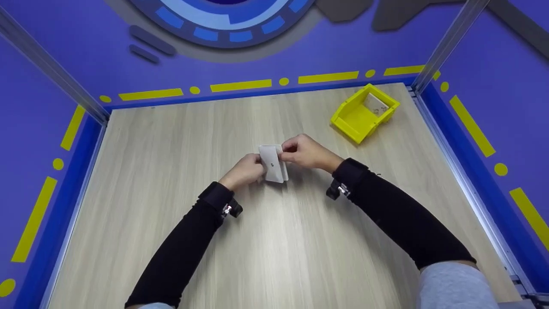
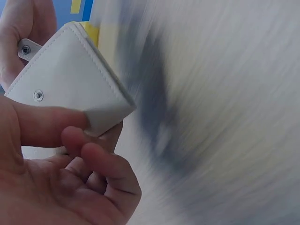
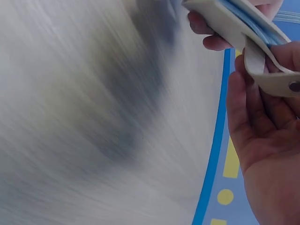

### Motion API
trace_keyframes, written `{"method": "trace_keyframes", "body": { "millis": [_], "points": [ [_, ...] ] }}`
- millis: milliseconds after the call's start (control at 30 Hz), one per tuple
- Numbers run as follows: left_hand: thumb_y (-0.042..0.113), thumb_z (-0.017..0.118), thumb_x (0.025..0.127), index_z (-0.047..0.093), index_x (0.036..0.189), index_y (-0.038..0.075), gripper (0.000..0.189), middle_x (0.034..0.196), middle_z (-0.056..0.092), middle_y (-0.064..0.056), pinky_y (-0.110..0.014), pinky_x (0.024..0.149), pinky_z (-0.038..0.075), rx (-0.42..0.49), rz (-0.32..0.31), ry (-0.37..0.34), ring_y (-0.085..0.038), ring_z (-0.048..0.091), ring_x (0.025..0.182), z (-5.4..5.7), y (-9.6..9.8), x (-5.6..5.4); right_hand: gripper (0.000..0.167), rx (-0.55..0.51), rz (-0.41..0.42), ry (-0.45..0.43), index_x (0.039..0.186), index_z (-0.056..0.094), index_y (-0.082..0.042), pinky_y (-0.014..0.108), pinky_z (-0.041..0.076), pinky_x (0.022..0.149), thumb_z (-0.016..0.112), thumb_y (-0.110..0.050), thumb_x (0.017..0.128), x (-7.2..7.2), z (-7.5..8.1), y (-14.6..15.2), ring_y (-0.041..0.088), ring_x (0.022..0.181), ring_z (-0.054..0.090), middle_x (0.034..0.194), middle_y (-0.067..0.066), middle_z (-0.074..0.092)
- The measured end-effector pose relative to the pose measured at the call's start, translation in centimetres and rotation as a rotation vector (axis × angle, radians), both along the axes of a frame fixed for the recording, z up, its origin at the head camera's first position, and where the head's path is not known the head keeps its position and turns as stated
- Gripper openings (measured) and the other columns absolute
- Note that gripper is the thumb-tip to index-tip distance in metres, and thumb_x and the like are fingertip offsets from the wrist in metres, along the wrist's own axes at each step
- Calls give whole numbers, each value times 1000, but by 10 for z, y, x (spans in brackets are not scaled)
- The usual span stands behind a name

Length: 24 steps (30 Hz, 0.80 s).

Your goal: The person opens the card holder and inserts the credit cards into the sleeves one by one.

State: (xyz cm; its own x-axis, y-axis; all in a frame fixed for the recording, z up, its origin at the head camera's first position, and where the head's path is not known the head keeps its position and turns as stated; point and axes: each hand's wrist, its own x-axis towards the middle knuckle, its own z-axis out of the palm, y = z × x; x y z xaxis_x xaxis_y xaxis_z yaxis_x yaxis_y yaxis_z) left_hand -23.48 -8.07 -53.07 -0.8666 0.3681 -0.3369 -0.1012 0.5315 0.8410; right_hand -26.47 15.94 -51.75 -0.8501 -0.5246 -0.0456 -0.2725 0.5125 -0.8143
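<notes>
A small white wallet (image 1: 273,164) with a metal snap is held above the middle of the wooden table (image 1: 274,240). My left hand (image 1: 246,170) grips its left side, thumb on the front face near the snap (image 2: 38,95). My right hand (image 1: 305,152) pinches the wallet's strap flap (image 3: 274,79) at the upper right; the flap carries a second snap (image 2: 25,49). In the right wrist view the wallet (image 3: 234,23) shows a blue lining at its edge. The table is blurred in both wrist views.
A yellow plastic bin (image 1: 363,112) sits at the far right of the table, tilted, its opening facing me. Blue walls with yellow dashes and metal posts (image 1: 446,43) enclose the table on three sides.
</notes>
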Motion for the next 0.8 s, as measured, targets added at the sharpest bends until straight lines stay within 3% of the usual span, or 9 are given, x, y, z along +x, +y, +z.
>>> {"method": "trace_keyframes", "body": {
  "millis": [233, 367, 533, 800],
  "points": [
    [12, 55, 101, 73, 122, -1, 30, 81, 60, 1, -26, 63, 45, -73, -15, 71, -12, 55, 66, 0, 0, -1, 25, 15, -58, 50, 73, 60, -18, 25, 35, 61, 72, -19, 96, 1, 3, -5, 12, 66, 48, 70, -8, 54],
    [17, 55, 106, 72, 131, 0, 35, 88, 63, -1, -27, 66, 47, -90, 5, 74, -12, 58, 70, 1, 1, 0, 28, 21, -93, 74, 71, 55, -19, 25, 33, 61, 72, -18, 94, 1, 0, -5, 12, 65, 47, 68, -7, 51],
    [22, 55, 109, 70, 138, 3, 38, 97, 68, -7, -27, 66, 48, -66, 32, 23, -12, 60, 73, 4, 1, 2, 21, 33, -161, 45, 74, 61, -16, 26, 35, 61, 73, -19, 91, 2, -2, -7, 14, 68, 50, 72, -5, 54],
    [23, 56, 108, 73, 130, 6, 32, 90, 64, 0, -27, 65, 47, -70, 41, 45, -12, 58, 73, 7, 2, 3, 14, 60, -237, 8, 82, 68, -13, 29, 36, 65, 74, -22, 91, 4, -1, -10, 17, 72, 52, 77, -2, 58]
  ]
}}
